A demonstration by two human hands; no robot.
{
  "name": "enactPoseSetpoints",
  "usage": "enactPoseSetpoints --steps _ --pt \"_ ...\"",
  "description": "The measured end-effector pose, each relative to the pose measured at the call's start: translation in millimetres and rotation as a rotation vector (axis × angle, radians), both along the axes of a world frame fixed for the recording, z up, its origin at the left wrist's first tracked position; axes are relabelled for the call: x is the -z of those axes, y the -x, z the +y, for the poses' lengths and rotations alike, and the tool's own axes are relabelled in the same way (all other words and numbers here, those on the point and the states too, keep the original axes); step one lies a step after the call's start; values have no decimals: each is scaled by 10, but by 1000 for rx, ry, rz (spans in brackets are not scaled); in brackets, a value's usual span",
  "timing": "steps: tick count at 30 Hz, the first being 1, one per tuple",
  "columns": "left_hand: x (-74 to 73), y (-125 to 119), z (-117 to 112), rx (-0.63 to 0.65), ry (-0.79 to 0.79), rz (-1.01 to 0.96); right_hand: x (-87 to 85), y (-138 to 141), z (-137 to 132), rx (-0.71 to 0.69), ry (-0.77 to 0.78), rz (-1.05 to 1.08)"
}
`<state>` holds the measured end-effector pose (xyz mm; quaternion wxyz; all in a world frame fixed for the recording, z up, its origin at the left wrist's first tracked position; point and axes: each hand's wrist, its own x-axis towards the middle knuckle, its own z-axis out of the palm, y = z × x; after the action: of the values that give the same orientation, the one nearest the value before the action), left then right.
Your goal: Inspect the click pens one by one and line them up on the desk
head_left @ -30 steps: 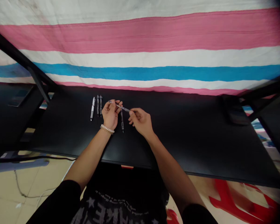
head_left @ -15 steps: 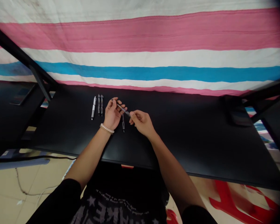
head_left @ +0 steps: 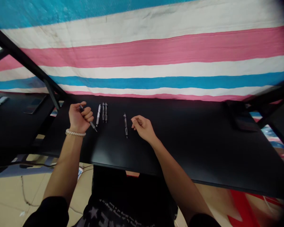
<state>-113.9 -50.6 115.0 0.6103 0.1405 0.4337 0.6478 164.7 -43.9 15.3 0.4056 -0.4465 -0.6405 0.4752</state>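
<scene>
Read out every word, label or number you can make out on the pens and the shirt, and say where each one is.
Shirt lettering: upside down, too blurred to read.
White pen: any print too small to read.
Dark pens: any print too small to read.
Dark pen in the left hand: any print too small to read.

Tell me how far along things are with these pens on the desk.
Looks done: a white pen, a dark pen and a second dark pen lie side by side on the black desk. In hand: the left hand grips a held pen. Left: a lone dark pen lies apart, just beside the empty right hand.
</scene>
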Motion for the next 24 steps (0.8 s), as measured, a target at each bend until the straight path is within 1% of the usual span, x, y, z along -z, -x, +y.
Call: enactPoseSetpoints --steps 2,3,5,7,8,9,10,13,16,18,20,22,24 --pt "-42 160 86 -31 14 54 22 6 0 -26 -13 -26" --pt "-38 224 135 -35 28 87 32 8 1 -33 -19 -38" --pt "14 319 234 -33 95 162 47 11 5 -32 -36 -65" --pt "117 364 318 -10 191 244 54 12 3 -22 -65 -103" --pt "183 371 348 -30 226 297 55 14 -2 -32 -87 -133" --pt "254 370 369 -78 243 350 54 17 -11 -61 -118 -175" --pt "328 364 378 -114 237 395 51 22 -23 -104 -157 -232" --pt "525 334 342 -113 182 478 38 48 -74 -254 -294 -450" --pt "648 305 244 -92 139 534 24 68 -110 -292 -359 -573" --pt "696 279 171 -91 131 590 24 67 -107 -267 -350 -575" --pt "730 231 106 -122 127 676 39 62 -83 -197 -324 -529" --pt "755 136 53 -208 98 802 66 63 -53 -91 -268 -419" --pt "766 -31 15 -293 20 896 90 76 -30 -4 -151 -228"
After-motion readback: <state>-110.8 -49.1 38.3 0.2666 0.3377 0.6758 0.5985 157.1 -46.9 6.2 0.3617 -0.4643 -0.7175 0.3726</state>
